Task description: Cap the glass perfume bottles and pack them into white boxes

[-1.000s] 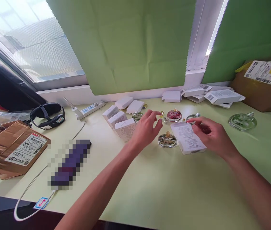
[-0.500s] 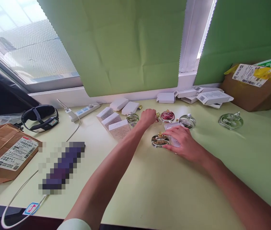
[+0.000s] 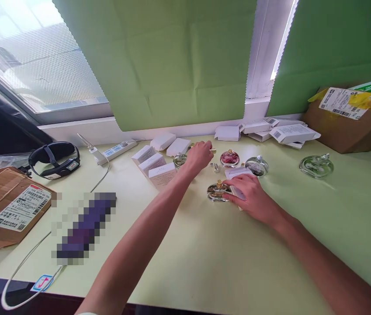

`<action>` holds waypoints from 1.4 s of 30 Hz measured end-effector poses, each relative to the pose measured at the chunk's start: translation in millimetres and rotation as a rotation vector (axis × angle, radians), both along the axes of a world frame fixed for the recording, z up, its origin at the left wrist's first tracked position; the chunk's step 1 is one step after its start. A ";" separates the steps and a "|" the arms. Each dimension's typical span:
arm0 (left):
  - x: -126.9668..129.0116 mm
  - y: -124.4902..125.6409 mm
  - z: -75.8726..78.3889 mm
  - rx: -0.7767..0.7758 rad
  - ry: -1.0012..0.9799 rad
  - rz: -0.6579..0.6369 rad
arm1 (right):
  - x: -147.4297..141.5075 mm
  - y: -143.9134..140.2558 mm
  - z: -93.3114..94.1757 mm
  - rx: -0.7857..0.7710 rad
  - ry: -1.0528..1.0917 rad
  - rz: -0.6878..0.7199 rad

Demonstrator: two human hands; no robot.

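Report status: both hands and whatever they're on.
Left hand pinching small gold cap. Right hand flat on white box, beside round gold-topped bottle. Pink bottle close by.

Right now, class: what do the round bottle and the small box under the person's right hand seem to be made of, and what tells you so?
Round bottle: apparently clear glass, glossy, with bright reflections; its cap looks like gold-toned metal or plated plastic. Small box: likely white cardboard, matt, with flat faces and crisp folded edges. The right hand rests on it.
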State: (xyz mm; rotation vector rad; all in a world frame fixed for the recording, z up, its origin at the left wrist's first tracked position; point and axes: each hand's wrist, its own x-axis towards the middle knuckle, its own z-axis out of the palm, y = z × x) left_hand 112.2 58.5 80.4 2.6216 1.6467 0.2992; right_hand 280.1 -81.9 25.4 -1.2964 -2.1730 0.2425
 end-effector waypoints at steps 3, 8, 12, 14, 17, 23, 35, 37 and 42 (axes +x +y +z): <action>-21.5 -38.8 23.5 0.075 -0.142 -0.030 | -0.2 -0.5 -2.8 0.015 0.000 -0.019; -52.6 -86.6 52.3 -0.009 -0.158 -0.253 | -0.3 -0.7 -8.0 0.039 0.021 -0.057; -61.2 -91.5 60.6 -0.084 -0.068 -0.406 | 1.9 2.6 -13.4 0.054 0.041 -0.037; -59.7 -88.4 61.6 -0.114 -0.028 -0.437 | 3.2 4.2 -15.4 0.049 0.028 -0.028; -54.7 -84.1 61.1 -0.141 -0.024 -0.470 | 4.6 5.4 -16.4 0.061 0.023 -0.023; -46.9 -82.7 55.0 -0.165 -0.092 -0.559 | 4.3 4.5 -14.5 0.042 0.009 -0.026; -47.6 -78.5 55.9 -0.134 -0.165 -0.503 | 3.8 -0.5 -15.5 -0.034 0.072 -0.084; -50.0 -76.4 56.8 -0.112 -0.159 -0.478 | 2.9 -2.2 -13.0 -0.017 0.057 -0.068; -52.8 -74.1 53.5 -0.218 -0.043 -0.527 | 1.6 -6.7 -0.5 0.047 0.014 0.056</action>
